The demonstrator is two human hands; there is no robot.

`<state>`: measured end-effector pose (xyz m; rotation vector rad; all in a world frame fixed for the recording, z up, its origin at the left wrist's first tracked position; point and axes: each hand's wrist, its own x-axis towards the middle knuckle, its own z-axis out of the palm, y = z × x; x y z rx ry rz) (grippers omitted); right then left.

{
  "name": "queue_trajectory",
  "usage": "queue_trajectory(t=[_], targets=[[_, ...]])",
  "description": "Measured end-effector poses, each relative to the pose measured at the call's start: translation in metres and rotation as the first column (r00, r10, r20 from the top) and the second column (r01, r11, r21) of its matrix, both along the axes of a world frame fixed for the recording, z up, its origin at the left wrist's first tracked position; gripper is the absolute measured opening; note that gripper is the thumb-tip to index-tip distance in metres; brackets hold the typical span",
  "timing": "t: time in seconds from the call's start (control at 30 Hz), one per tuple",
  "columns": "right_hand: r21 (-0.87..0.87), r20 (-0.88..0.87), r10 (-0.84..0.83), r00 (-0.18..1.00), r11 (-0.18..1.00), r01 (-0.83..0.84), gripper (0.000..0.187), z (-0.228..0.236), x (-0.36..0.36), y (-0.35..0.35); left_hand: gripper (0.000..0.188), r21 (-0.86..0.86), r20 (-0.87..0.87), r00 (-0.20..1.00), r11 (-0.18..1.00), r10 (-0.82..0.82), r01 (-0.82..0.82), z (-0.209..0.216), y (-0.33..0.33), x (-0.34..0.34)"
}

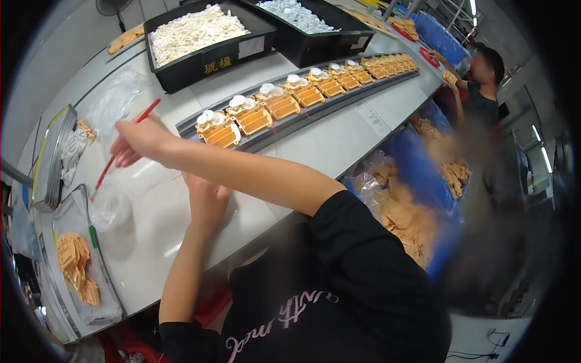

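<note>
My right hand [139,142] reaches across to the left with its fingers closed around a thin red stick [108,170], which looks like a small brush. The stick slants down, its lower end beside a clear plastic dish or bag [112,209] on the table. Below my right forearm is my left hand [206,196], close to the near end of a row of parts; the forearm hides most of its fingers. The row holds orange plastic housings [223,134] on a long dark rail [266,140]. Several nearer housings carry white round pieces [239,101] on top.
Two black bins stand behind the row, one with cream pieces [196,33], one with greyish pieces [296,15]. A tray of orange parts [74,266] lies at left, near stacked trays [53,157]. Bagged orange parts [405,212] sit at right. Another person [484,78] works at far right.
</note>
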<state>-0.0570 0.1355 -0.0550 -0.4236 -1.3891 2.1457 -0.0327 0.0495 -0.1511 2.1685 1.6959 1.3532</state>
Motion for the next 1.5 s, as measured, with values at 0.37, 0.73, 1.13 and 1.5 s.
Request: queue_trajectory(t=[0.37, 0.73, 1.13, 1.5], targets=[[-0.282, -0.160, -0.522, 0.838, 0.837, 0.468, 0.018, 0.002, 0.183, 0.055, 0.023, -0.091, 0.041, 0.996, 0.993, 0.081, -0.077, 0.011, 0.000, 0.007], [-0.351, -0.102, -0.872, 0.479, 0.482, 0.803, 0.026, -0.040, 0.403, 0.087, 0.021, -0.120, 0.035, 0.991, 0.985, 0.130, -0.125, 0.013, -0.002, 0.007], [-0.228, -0.021, -0.943, 0.333, 0.328, 0.917, 0.030, -0.073, 0.439, 0.098, 0.018, -0.115, 0.050, 0.989, 0.984, 0.141, -0.135, 0.013, 0.002, 0.009], [0.109, 0.023, -0.941, 0.338, 0.338, 0.935, 0.039, -0.072, 0.421, 0.098, 0.018, -0.127, 0.055, 0.988, 0.982, 0.147, -0.139, 0.012, 0.002, 0.006]])
